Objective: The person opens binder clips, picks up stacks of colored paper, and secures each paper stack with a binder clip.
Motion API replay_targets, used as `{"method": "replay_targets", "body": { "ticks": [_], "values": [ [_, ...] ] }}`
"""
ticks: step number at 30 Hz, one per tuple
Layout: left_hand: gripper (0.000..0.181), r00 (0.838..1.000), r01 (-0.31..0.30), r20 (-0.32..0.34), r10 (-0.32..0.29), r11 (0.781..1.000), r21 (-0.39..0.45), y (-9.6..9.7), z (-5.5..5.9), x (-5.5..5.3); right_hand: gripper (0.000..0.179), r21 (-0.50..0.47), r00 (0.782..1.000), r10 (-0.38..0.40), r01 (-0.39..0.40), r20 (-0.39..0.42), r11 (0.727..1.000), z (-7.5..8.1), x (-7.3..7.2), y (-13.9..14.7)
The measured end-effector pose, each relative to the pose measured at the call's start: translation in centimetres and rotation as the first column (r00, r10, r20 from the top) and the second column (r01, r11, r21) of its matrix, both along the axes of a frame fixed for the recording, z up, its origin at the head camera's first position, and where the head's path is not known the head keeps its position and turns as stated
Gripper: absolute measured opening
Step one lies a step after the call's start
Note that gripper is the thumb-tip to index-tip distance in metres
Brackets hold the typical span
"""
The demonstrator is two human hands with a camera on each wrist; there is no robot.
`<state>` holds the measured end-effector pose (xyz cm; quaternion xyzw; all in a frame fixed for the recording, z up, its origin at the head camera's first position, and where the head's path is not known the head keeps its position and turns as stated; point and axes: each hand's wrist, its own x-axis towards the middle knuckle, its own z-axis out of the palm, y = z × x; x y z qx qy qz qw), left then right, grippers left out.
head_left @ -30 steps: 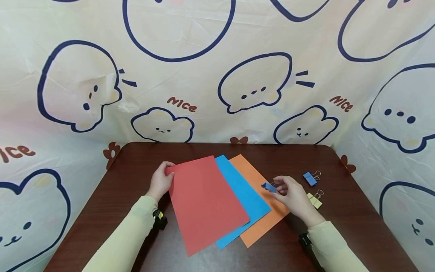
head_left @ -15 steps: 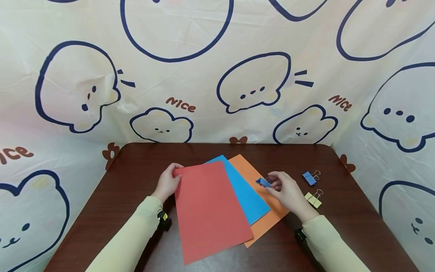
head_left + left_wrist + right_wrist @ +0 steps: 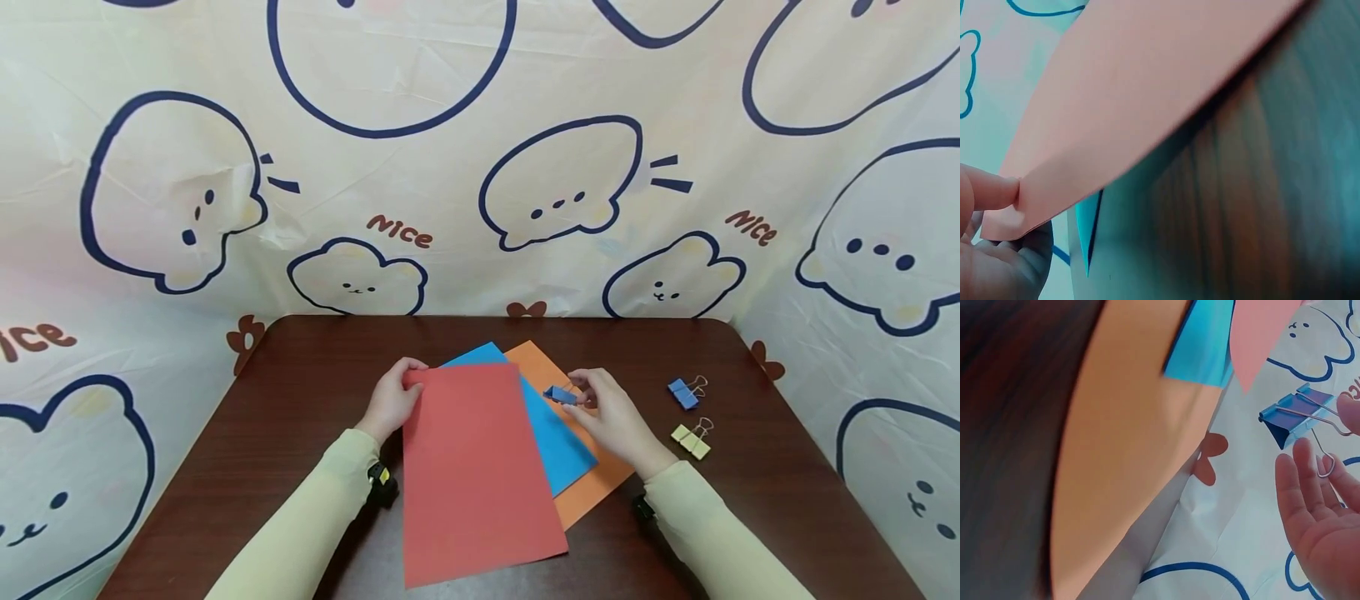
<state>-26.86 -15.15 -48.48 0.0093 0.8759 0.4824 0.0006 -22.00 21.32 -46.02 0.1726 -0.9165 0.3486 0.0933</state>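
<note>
A red sheet (image 3: pixel 480 475) lies over part of a blue sheet (image 3: pixel 558 446), which in turn overlaps an orange sheet (image 3: pixel 596 475). My left hand (image 3: pixel 392 398) pinches the red sheet's far left corner, thumb on top and fingers beneath. In the left wrist view the red sheet (image 3: pixel 1116 81) tilts up off the table at that corner. Above the blue and orange sheets, my right hand (image 3: pixel 617 421) holds a blue binder clip (image 3: pixel 561 395) by its wire handles. The right wrist view shows this binder clip (image 3: pixel 1297 412) with its handles between thumb and fingers.
Another blue binder clip (image 3: pixel 684 393) and a yellow binder clip (image 3: pixel 692 442) lie on the dark wooden table (image 3: pixel 757 500) to the right. A cartoon-printed cloth (image 3: pixel 450 192) hangs behind and at both sides of the table.
My left hand has slid the red sheet to the right and turned it straighter, covering more of the blue sheet. My right hand has carried the blue binder clip left toward the red sheet.
</note>
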Motion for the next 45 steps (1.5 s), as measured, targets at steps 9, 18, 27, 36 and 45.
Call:
{"method": "replay_targets", "body": {
  "ticks": [9, 18, 27, 36, 45],
  "values": [
    [0.028, 1.000, 0.013, -0.015, -0.013, 1.000, 0.023, 1.2, -0.1, 0.1, 0.051, -0.031, 1.000, 0.006, -0.006, -0.030, 1.000, 0.4, -0.5, -1.8],
    [0.028, 1.000, -0.003, -0.030, 0.005, 0.998, 0.061, 2.2, -0.1, 0.4, 0.058, -0.094, 1.000, 0.007, -0.007, -0.002, 0.996, 0.7, -0.9, -3.5],
    [0.027, 0.999, -0.015, -0.029, 0.017, 0.997, 0.071, 3.2, -0.2, 0.8, 0.054, -0.150, 1.000, 0.010, -0.009, 0.009, 0.989, 0.6, -1.4, -5.0],
    [0.026, 0.998, -0.005, -0.059, 0.008, 0.999, 0.048, 3.8, -0.4, 1.3, 0.049, -0.164, 1.000, 0.020, -0.020, -0.003, 0.986, 0.5, -1.9, -5.9],
    [0.027, 0.998, 0.015, -0.059, -0.012, 0.999, 0.046, 4.7, -0.2, 1.7, 0.046, -0.104, 0.999, 0.032, -0.034, -0.022, 0.994, 1.0, -2.0, -6.6]
  ]
}}
